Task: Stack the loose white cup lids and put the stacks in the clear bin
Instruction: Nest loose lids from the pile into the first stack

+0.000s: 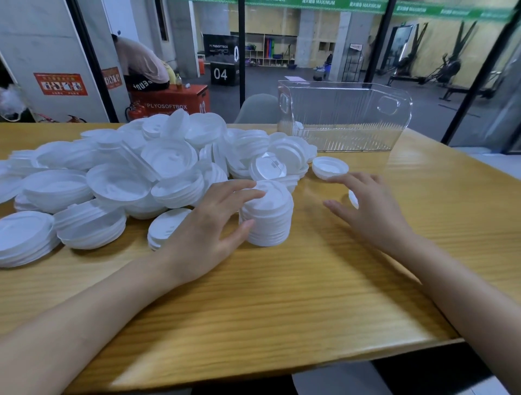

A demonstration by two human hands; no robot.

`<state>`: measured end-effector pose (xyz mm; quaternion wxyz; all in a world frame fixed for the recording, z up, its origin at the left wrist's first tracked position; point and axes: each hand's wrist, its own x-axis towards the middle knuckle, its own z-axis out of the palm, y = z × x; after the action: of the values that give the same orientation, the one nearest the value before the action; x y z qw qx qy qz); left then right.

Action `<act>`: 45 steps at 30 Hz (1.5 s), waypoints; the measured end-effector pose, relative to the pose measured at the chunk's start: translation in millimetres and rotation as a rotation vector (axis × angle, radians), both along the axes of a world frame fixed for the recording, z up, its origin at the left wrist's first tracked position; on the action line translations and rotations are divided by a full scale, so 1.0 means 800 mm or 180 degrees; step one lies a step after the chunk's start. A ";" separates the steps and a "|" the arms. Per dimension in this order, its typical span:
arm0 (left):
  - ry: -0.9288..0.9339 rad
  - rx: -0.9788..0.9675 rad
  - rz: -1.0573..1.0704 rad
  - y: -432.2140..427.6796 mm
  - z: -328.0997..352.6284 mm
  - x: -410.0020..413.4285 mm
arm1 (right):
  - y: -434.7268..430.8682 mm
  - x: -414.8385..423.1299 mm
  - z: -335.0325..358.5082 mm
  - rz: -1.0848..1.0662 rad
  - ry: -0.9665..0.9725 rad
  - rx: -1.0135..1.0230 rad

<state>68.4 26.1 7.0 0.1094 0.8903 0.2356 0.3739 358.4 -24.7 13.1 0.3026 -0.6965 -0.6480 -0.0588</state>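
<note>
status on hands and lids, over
left hand grips lid stack, right hand open beside it. clear bin behind, no stacks seen in it. one loose lid lies between.

Left of the clear bin I can read PLYOSOFTBOX in pale letters on the front of a red box, with 03 on its side face. Behind the bin's left end, a black box shows a big white 04, and the upper black box stacked on it carries PLYOSOFTBOX in small white print. High above the bin, a green banner repeats MAXIMUM. Far left of the bin, a red wall sign is too blurred for me to read
</note>
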 end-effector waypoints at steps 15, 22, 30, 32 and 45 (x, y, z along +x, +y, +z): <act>-0.0064 -0.0016 0.0081 0.008 0.003 -0.005 | -0.009 -0.017 0.041 0.0744 0.2458 0.0398; -0.0091 -0.0054 0.0024 0.006 0.005 -0.007 | 0.004 -0.010 0.015 0.0106 0.2415 -0.0653; -0.0063 -0.0072 0.0013 0.008 0.006 -0.007 | -0.004 -0.022 -0.003 0.0276 0.0575 -0.1047; -0.0074 -0.0110 0.0012 0.009 0.006 -0.009 | -0.007 -0.024 -0.002 0.0240 0.0370 -0.1080; -0.0119 -0.0432 0.0233 0.011 0.003 -0.014 | 0.005 -0.076 0.040 0.1257 0.0822 0.0080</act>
<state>57.0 35.0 9.5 0.1602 0.8645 0.2907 0.3774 297.7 -21.0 45.3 0.3973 -0.5541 -0.7268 0.0831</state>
